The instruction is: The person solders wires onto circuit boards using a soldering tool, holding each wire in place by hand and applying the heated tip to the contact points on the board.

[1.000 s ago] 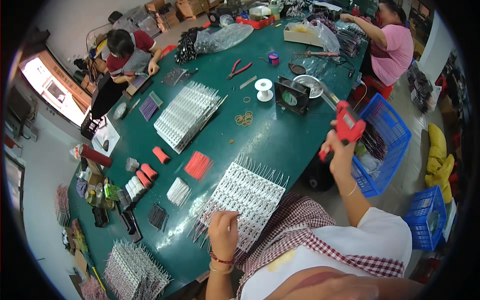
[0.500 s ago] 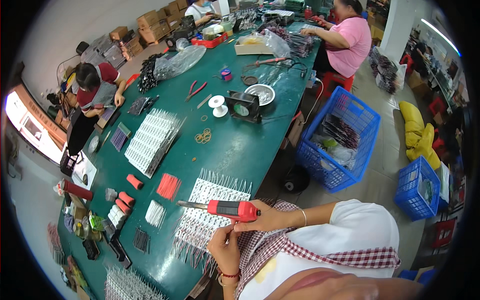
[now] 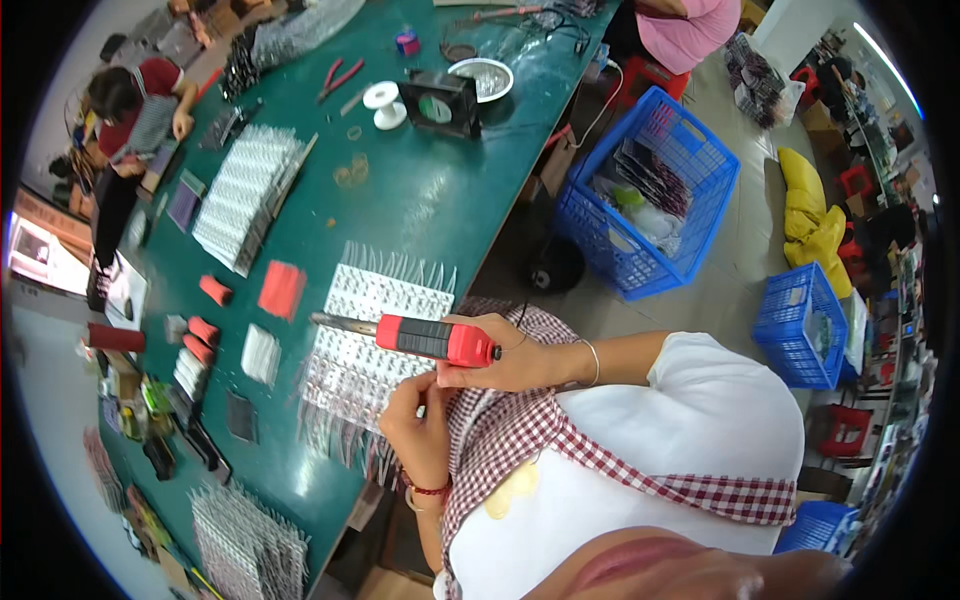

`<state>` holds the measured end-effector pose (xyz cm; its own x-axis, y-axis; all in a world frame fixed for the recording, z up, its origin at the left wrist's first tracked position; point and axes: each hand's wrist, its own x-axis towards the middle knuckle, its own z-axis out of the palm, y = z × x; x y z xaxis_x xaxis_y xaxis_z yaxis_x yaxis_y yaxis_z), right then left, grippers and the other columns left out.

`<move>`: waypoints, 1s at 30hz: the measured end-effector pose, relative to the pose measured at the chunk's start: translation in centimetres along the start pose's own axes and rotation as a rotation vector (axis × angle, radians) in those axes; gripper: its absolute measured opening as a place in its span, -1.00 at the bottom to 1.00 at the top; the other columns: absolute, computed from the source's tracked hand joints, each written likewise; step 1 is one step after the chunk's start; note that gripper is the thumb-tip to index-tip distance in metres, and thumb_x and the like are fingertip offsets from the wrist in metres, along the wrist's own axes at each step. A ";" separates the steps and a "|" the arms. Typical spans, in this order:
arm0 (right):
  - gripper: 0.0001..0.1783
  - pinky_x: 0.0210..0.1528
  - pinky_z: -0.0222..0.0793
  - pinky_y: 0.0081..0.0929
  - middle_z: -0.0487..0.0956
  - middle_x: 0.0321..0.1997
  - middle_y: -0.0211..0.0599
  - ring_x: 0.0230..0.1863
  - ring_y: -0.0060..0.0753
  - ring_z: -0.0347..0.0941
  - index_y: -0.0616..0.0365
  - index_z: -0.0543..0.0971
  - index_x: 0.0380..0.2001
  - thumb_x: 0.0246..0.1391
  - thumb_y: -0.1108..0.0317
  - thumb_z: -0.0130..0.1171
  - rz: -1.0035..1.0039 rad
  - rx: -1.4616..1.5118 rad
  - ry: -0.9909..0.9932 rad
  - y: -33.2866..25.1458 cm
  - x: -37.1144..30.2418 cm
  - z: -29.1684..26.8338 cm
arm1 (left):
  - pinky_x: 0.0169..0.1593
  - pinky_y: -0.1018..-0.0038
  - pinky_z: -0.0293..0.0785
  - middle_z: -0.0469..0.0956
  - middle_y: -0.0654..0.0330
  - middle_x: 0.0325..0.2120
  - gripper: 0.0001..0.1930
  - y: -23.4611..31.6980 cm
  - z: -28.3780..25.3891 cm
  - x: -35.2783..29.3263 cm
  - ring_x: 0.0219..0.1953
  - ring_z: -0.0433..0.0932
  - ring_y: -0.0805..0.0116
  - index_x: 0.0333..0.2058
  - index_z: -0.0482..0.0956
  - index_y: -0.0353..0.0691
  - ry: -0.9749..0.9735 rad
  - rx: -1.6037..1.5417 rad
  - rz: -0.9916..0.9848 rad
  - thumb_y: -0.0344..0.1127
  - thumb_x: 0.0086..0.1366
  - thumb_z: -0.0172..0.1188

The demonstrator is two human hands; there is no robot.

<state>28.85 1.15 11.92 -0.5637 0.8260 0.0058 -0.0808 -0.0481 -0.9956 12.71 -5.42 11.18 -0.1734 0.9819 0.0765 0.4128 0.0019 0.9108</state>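
My right hand (image 3: 510,355) is wrapped round a red and black soldering gun (image 3: 428,338), its metal tip pointing left. Just below, my left hand (image 3: 418,418) has its fingers pinched together close to the gun's underside; whatever they may hold is hidden. Beneath the tip lies a white panel (image 3: 375,300) with rows of small parts and thin wires fringing its far and near edges. Left of this panel are bundles of short red tubes (image 3: 282,290), white tubes (image 3: 261,354) and dark tubes (image 3: 241,416).
A stack of white panels (image 3: 250,190) lies farther up the green table (image 3: 420,200), near a white spool (image 3: 384,105), a black fan box (image 3: 440,103) and a metal bowl (image 3: 484,78). Wired panels (image 3: 250,540) sit at lower left. A blue crate (image 3: 650,200) stands right. Co-workers sit beyond.
The whole view has tilted down, so the table's things sit higher and farther left in the picture. Both hands and the soldering gun keep nearly the same pose.
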 end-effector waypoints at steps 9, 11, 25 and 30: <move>-0.50 -0.05 0.41 -0.36 0.55 -0.11 -0.08 -0.07 -0.14 0.52 0.24 0.43 -0.02 -0.13 0.52 0.21 -0.233 -0.202 -0.037 1.6 -0.3 0.0 | -0.56 0.47 0.28 0.46 0.03 -0.70 -0.94 -1.3 -0.1 -0.7 -0.69 0.40 0.40 -0.37 0.55 -0.38 -0.105 0.181 0.012 -0.53 0.15 0.19; -0.51 -0.06 0.42 -0.36 0.55 -0.13 -0.09 -0.08 -0.14 0.52 0.24 0.44 -0.03 -0.13 0.52 0.20 -0.227 -0.203 -0.045 1.7 -0.6 0.0 | -0.57 0.45 0.24 0.43 0.02 -0.71 -0.93 -2.0 0.0 -1.3 -0.71 0.34 0.41 -0.37 0.55 -0.38 -0.094 0.161 0.037 -0.53 0.15 0.19; -0.52 -0.21 0.45 -0.42 0.58 -0.29 -0.05 -0.27 -0.21 0.58 0.24 0.47 -0.05 -0.10 0.45 0.31 -0.213 -0.186 -0.066 2.3 -0.8 -1.9 | -0.44 0.57 0.37 0.58 0.15 -0.58 -0.93 -1.2 2.0 -2.1 -0.54 0.45 0.56 -0.35 0.56 -0.40 -0.057 -0.052 -0.155 -0.52 0.19 0.23; -0.58 -0.31 0.40 -0.50 0.56 -0.40 -0.20 -0.38 -0.49 0.51 0.25 0.48 -0.07 -0.04 0.42 0.30 -0.150 -0.134 -0.110 2.0 -1.0 -2.7 | -0.26 0.57 0.53 0.63 0.13 -0.46 -0.92 -0.6 2.6 -1.8 -0.37 0.60 0.47 -0.30 0.55 -0.48 -0.112 -0.245 -0.299 -0.57 0.25 0.14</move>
<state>31.47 1.73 9.64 -0.6403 0.7517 0.1579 -0.0645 0.1522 -0.9862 15.09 -6.67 9.43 -0.1496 0.9595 -0.2386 0.1316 0.2585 0.9570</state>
